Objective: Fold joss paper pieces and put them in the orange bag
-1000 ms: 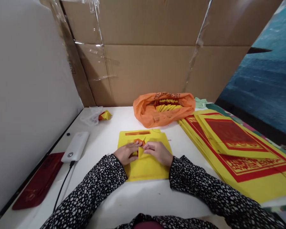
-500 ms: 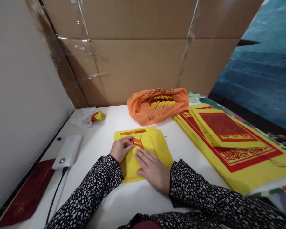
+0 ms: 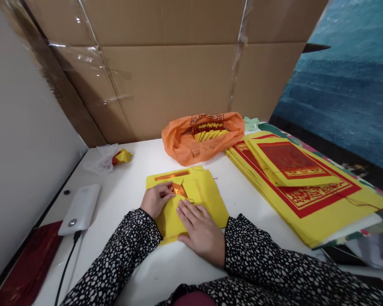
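Observation:
A stack of yellow joss paper (image 3: 212, 193) lies on the white table in front of me, with an orange foil strip (image 3: 172, 175) along its far edge. On top is a partly folded sheet of joss paper (image 3: 178, 190) whose shiny orange foil patch shows. My left hand (image 3: 156, 199) pinches the left side of this folded sheet between thumb and fingers. Flat on the yellow paper just below the fold rests my right hand (image 3: 200, 227), its fingers stretched out. The paper beneath my right palm is hidden.
Behind the stack sits an orange plastic bag (image 3: 185, 155) holding folded papers. Large yellow-and-red printed sheets (image 3: 274, 204) lie at right. To the left are a white power bank (image 3: 81, 208) with a cable, a red pouch (image 3: 32, 263) and a yellow-red folded piece (image 3: 124, 156). Cardboard (image 3: 166, 80) stands behind.
The camera view has shifted, so everything appears further left. My right hand has slid slightly down from the fold, and more of the orange foil shows. My left hand keeps its pinch.

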Demonstrator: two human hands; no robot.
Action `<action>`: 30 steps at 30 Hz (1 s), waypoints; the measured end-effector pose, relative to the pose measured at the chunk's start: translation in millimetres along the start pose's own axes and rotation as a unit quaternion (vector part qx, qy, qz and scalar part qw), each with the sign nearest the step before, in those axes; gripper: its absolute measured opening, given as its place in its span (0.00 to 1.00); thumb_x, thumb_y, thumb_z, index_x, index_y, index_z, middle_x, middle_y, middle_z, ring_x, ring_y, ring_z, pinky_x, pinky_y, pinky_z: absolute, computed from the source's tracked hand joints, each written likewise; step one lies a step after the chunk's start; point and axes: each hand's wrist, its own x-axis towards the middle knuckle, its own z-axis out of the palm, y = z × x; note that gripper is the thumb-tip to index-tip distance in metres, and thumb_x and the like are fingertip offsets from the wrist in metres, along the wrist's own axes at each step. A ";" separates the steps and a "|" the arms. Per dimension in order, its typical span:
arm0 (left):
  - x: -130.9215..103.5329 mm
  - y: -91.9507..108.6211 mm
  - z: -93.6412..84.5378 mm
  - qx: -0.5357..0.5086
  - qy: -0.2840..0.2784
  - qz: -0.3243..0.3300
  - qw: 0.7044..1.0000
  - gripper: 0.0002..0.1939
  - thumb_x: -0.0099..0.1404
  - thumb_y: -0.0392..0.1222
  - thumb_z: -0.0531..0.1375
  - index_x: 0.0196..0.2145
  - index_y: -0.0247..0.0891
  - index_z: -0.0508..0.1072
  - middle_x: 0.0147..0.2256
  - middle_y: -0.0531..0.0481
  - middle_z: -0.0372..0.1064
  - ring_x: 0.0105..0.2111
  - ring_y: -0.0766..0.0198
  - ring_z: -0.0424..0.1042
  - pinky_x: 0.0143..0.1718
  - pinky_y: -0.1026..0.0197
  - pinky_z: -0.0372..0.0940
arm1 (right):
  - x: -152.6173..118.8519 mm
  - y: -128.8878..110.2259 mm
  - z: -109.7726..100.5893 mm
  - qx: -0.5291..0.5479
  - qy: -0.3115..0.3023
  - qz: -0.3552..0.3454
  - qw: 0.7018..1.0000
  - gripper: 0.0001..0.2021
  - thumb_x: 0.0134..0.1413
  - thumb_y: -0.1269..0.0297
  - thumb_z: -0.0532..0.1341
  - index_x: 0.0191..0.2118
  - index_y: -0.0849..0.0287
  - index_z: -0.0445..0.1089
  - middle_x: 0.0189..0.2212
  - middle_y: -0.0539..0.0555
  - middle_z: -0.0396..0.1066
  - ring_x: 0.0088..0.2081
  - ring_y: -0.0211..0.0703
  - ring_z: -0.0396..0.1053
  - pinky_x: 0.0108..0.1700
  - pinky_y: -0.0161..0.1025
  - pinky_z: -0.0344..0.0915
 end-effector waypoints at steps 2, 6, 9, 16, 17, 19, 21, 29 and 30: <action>-0.1 0.3 0.1 -0.004 -0.004 0.000 1.000 0.10 0.55 0.48 0.65 0.24 0.38 0.75 0.40 0.43 0.77 0.49 0.51 0.73 0.51 0.52 0.69 | -0.4 -0.5 -1.2 -0.001 -0.004 0.006 1.000 0.33 0.65 0.51 0.52 0.68 0.65 0.48 0.68 0.60 0.42 0.69 0.50 0.40 0.63 0.53 0.49; -1.0 1.2 -0.3 -0.018 -0.009 -0.008 1.000 0.10 0.54 0.47 0.65 0.24 0.38 0.76 0.42 0.43 0.77 0.48 0.52 0.74 0.50 0.52 0.69 | -0.9 -0.7 -2.9 0.002 -0.007 0.009 1.000 0.32 0.65 0.50 0.51 0.67 0.64 0.49 0.68 0.60 0.43 0.68 0.50 0.42 0.61 0.54 0.49; -2.0 0.8 -0.4 -0.024 -0.009 -0.011 1.000 0.09 0.54 0.46 0.65 0.24 0.38 0.76 0.43 0.43 0.77 0.47 0.52 0.74 0.50 0.52 0.69 | -0.3 -0.7 -4.0 0.012 -0.004 0.009 1.000 0.32 0.64 0.49 0.52 0.67 0.62 0.50 0.68 0.60 0.45 0.68 0.52 0.44 0.61 0.55 0.50; -2.7 6.5 4.5 0.101 0.051 0.059 0.992 0.05 0.55 0.36 0.65 0.33 0.38 0.77 0.49 0.41 0.73 0.48 0.50 0.73 0.52 0.47 0.67 | 3.0 3.9 -9.1 0.029 -0.007 0.015 0.999 0.33 0.61 0.43 0.53 0.66 0.55 0.53 0.66 0.57 0.52 0.67 0.56 0.47 0.60 0.60 0.50; -3.4 8.7 4.0 0.137 0.055 0.087 0.985 0.07 0.56 0.34 0.65 0.35 0.39 0.77 0.51 0.41 0.72 0.51 0.49 0.71 0.53 0.45 0.65 | 3.1 4.8 -9.4 0.029 -0.007 0.017 0.999 0.34 0.60 0.42 0.54 0.66 0.53 0.54 0.66 0.57 0.52 0.67 0.58 0.46 0.61 0.61 0.49; -6.3 13.0 1.7 0.202 0.047 0.140 0.968 0.05 0.58 0.34 0.64 0.33 0.41 0.78 0.53 0.43 0.71 0.55 0.46 0.67 0.56 0.41 0.60 | 2.9 6.4 -8.9 0.028 -0.007 0.018 0.999 0.35 0.59 0.41 0.55 0.66 0.53 0.54 0.66 0.57 0.51 0.67 0.59 0.45 0.62 0.61 0.49; -11.6 15.8 -0.6 0.244 0.023 0.176 0.953 0.04 0.62 0.36 0.62 0.30 0.42 0.78 0.51 0.44 0.73 0.58 0.46 0.64 0.59 0.39 0.56 | 2.6 7.5 -6.9 0.027 -0.007 0.015 0.999 0.36 0.58 0.40 0.56 0.66 0.53 0.54 0.67 0.59 0.49 0.67 0.58 0.45 0.63 0.60 0.48; -33.2 2.1 16.4 0.290 -0.039 0.126 0.948 0.17 0.66 0.43 0.59 0.50 0.36 0.74 0.54 0.37 0.70 0.59 0.45 0.64 0.62 0.43 0.53 | 0.8 4.9 -2.8 0.022 0.008 0.012 1.000 0.40 0.51 0.42 0.63 0.66 0.53 0.55 0.67 0.65 0.48 0.67 0.59 0.45 0.65 0.57 0.46; -33.6 -0.5 17.6 0.295 -0.031 0.115 0.948 0.18 0.65 0.43 0.60 0.52 0.37 0.73 0.55 0.37 0.68 0.60 0.44 0.62 0.63 0.42 0.52 | 1.0 5.3 -6.0 0.027 0.006 0.010 1.000 0.40 0.51 0.42 0.64 0.66 0.54 0.56 0.67 0.65 0.49 0.67 0.59 0.46 0.65 0.57 0.46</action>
